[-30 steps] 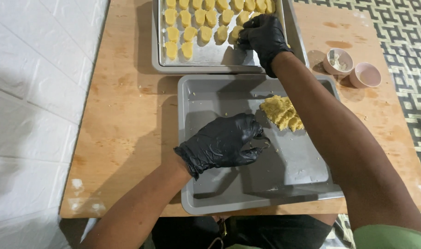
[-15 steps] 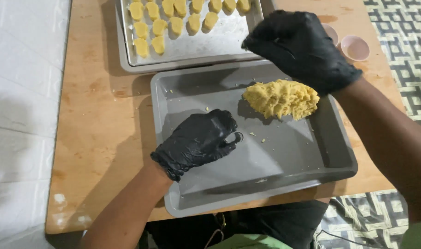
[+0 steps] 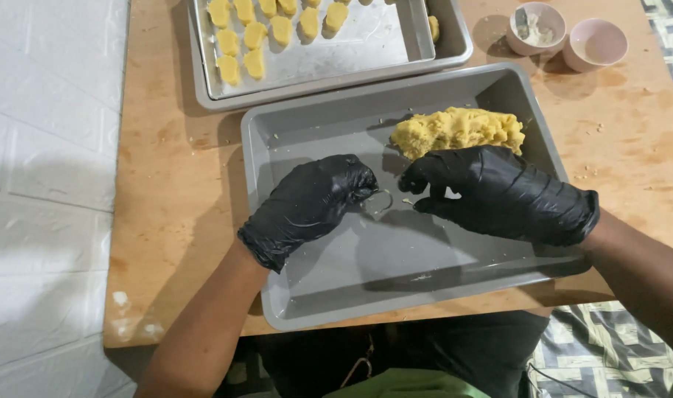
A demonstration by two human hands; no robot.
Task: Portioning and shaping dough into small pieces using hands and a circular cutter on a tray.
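Both my hands wear black gloves and hover over a grey rectangular pan. My left hand is curled, and its fingertips pinch a small thin metal ring cutter. My right hand lies just right of it, thumb and forefinger apart and pointing at the ring, holding nothing that I can see. A lump of crumbly yellow dough sits in the pan's far right part, just beyond my right hand.
A second metal tray at the far side holds several small shaped yellow dough pieces. Two small pale bowls stand at the far right of the wooden table. A white tiled wall runs along the left.
My right hand has come back from the far tray, past the dough lump, to meet the left hand. The left hand stayed over the pan, and the view has shifted nearer.
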